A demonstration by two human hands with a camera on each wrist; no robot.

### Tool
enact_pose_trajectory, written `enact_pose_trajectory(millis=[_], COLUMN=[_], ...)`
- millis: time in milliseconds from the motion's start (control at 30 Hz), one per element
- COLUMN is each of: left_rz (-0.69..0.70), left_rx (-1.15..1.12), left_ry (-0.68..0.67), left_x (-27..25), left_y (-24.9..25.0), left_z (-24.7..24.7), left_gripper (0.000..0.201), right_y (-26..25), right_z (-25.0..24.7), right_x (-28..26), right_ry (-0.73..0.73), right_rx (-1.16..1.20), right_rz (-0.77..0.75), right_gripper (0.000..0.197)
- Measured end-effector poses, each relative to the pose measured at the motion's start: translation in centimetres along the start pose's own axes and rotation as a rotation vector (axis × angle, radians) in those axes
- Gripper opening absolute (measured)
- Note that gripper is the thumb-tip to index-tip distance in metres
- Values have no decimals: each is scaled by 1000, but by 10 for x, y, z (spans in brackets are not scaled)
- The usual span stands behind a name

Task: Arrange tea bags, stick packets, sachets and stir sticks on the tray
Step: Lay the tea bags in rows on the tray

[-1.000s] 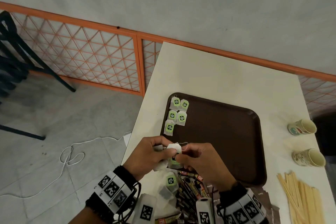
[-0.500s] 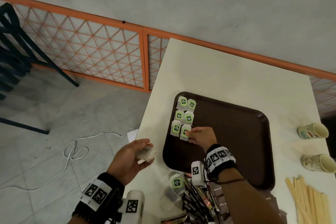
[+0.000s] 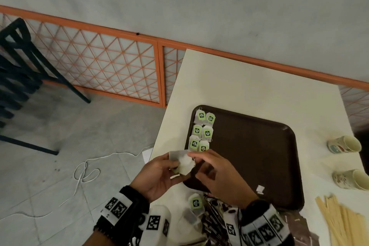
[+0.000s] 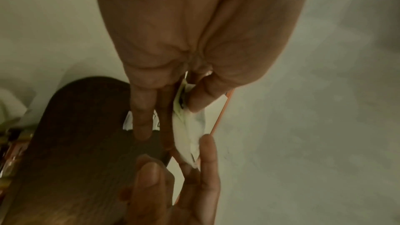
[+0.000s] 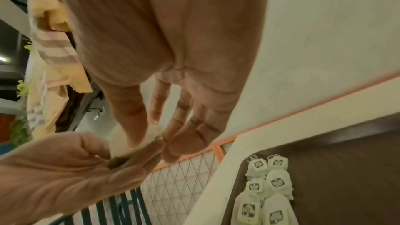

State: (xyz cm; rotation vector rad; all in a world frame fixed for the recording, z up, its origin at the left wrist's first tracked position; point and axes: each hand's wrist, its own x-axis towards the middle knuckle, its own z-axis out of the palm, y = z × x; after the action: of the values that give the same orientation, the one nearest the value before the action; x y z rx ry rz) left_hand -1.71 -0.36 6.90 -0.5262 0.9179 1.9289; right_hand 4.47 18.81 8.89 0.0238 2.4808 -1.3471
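Tea bag (image 3: 184, 164) btwn hands (tray-side)

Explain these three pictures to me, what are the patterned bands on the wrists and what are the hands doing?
No machine here: a person wears cameras on the head and each wrist; the patterned bands are part of that gear. The wide picture looks down from the head, the close ones along each hand. On the table a brown tray holds six tea bags. Stir sticks and two cups lie at the right. The left hand holds a tea bag; the right hand reaches to it.
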Motion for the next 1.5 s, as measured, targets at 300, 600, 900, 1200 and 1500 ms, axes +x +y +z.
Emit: enact_pose_trajectory(millis=[300, 600, 900, 1200, 1500], left_rz=[-74, 35, 231, 417, 416], left_rx=[-98, -64, -203, -155, 179], left_ry=[-174, -36, 12, -218, -221], left_x=[-7, -5, -17, -53, -78], left_y=[-19, -28, -4, 41, 70], left_z=[42, 60, 59, 113, 121], left_gripper=[38, 34, 16, 13, 15], right_y=[7, 9, 4, 36, 25], right_z=[-14, -15, -50, -54, -65], right_x=[-35, -58, -84, -80, -80], right_ry=[397, 385, 503, 406, 319], right_rx=[244, 140, 342, 217, 738], right_rz=[-32, -215, -53, 153, 218], right_gripper=[53, 13, 23, 13, 20])
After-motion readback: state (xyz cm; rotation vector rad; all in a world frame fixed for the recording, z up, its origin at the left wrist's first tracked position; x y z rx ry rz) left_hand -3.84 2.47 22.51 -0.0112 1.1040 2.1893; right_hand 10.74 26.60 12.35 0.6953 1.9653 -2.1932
